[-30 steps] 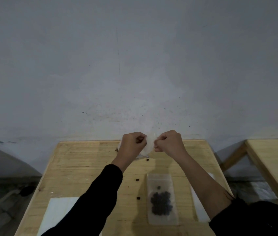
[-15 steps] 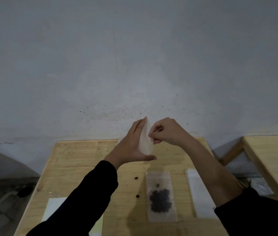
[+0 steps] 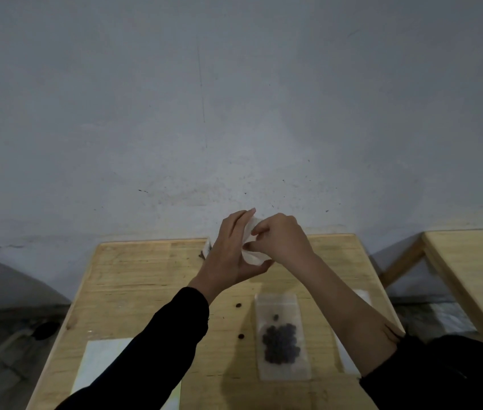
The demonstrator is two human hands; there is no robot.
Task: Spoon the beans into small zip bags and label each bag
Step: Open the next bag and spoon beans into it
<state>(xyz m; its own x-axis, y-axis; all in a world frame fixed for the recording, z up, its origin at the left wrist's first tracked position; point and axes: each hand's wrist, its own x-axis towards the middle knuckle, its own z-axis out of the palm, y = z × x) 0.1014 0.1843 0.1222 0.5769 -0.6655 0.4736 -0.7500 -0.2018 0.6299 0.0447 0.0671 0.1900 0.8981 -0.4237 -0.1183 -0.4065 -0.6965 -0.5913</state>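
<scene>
Hands meet in the air over the bench (image 3: 145,276), and between them we hold a pale slip (image 3: 253,255). It is thin and whitish, either an empty zip bag or a label; we cannot tell which.

Our left hand (image 3: 231,253) has its fingers fairly straight behind the slip and its thumb hooked under the lower edge, so it clamps the slip like a frame. Our right hand (image 3: 281,241) comes in from the other side with curled fingers and pinches the slip's near face. We judge that this grip lets one hand steady the slip while the other pulls or peels it.

Below the right hand and nearer to us, a filled bag (image 3: 281,335) lies flat on the bench, with its beans (image 3: 280,344) pooled at the end closest to us. Lying flat, it spills nothing, and it waits within easy reach. Two loose beans (image 3: 238,305) sit just left of it, under the left wrist.

A white sheet (image 3: 101,368) shows beneath the left sleeve, and a white strip (image 3: 345,359) beneath the right forearm. These are perhaps label stock, and each lies close to a hand.
</scene>
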